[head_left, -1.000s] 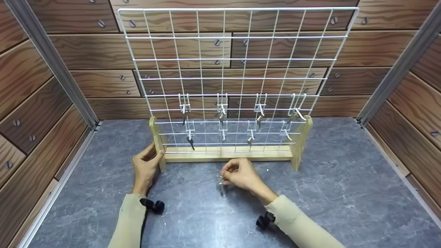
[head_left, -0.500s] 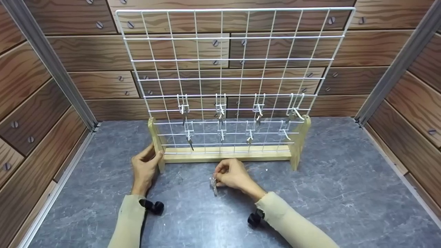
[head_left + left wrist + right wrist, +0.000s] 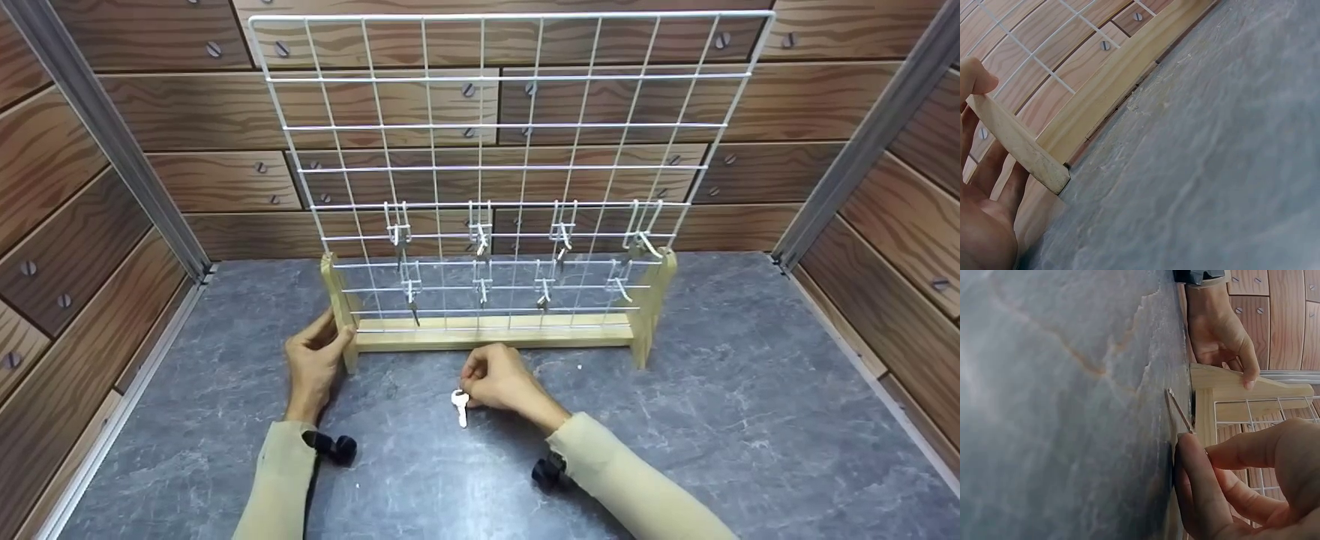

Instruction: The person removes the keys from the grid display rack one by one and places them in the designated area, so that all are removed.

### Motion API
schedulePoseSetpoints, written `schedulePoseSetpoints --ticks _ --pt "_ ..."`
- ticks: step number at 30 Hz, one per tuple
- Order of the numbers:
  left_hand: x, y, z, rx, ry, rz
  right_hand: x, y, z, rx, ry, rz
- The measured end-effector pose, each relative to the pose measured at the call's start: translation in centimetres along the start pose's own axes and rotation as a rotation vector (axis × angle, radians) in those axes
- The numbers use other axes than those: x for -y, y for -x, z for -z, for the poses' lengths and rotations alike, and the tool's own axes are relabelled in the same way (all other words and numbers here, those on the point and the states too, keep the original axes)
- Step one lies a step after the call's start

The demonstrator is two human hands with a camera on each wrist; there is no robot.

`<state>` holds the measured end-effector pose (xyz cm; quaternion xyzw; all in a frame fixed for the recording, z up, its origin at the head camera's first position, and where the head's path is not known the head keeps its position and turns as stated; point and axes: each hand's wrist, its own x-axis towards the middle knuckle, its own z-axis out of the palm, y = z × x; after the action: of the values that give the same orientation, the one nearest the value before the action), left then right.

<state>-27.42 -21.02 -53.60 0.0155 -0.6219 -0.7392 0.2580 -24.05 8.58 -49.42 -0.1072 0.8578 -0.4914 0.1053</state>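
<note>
Nearest, in front of the rack (image 3: 420, 342) and left of its middle: a single key (image 3: 460, 411), low over the grey tabletop (image 3: 420, 487) or touching it; neither view settled which. Within the last second it had shifted left along the rack's front and turned. Where it had been a glassy blur, its flat face now showed bright, bow toward the rack, blade pointing away from it.

Right hand (image 3: 499, 379), just in front of the rack, had come left along with the key. Thumb and finger pinched it at the bow; the right wrist view gave it nearly edge-on. I read the change as a refit of the hold: key turned in the fingertips, well apart from where others hung on the rack.

Left hand (image 3: 313, 367), at the rack's left end: unchanged. It gripped the left post (image 3: 1019, 143), thumb on one side, fingers behind. Probably a brace for the rack.

Farther, low on the rack, a row of hooks (image 3: 482, 291): a dark key (image 3: 416, 313) hung at its left end; the rightmost hook (image 3: 621, 286) showed none that I could make out. Above, small keys (image 3: 561, 253), hard to sort. No change seen there.

Behind the rack: plank-patterned wall (image 3: 810, 112).
</note>
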Motion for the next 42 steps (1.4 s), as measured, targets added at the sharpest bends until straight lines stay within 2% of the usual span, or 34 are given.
schedulePoseSetpoints --ticks 8,13,19,22,31,38,42 --pt "-0.06 -0.09 -0.06 -0.009 0.016 -0.008 0.66 0.00 -0.15 0.017 0.067 -0.014" --pt "-0.04 -0.03 -0.20 0.005 0.044 -0.019 0.82 0.03 -0.12 0.000 0.143 0.027" --pt "0.02 -0.01 -0.18 0.006 0.032 -0.008 0.94 0.03 -0.20 -0.048 0.274 0.098" --pt "0.16 -0.01 -0.12 0.008 0.020 -0.001 0.86 -0.02 -0.32 -0.064 0.306 0.119" --pt "0.36 0.20 0.09 0.006 -0.009 -0.002 0.56 -0.06 -0.34 -0.056 0.302 0.104" --pt "0.22 0.12 0.05 0.014 0.037 -0.002 0.56 -0.04 0.07 -0.027 0.279 0.123" --pt "0.21 0.04 -0.01 0.008 0.043 -0.001 0.67 0.11 0.39 -0.001 0.256 0.101"
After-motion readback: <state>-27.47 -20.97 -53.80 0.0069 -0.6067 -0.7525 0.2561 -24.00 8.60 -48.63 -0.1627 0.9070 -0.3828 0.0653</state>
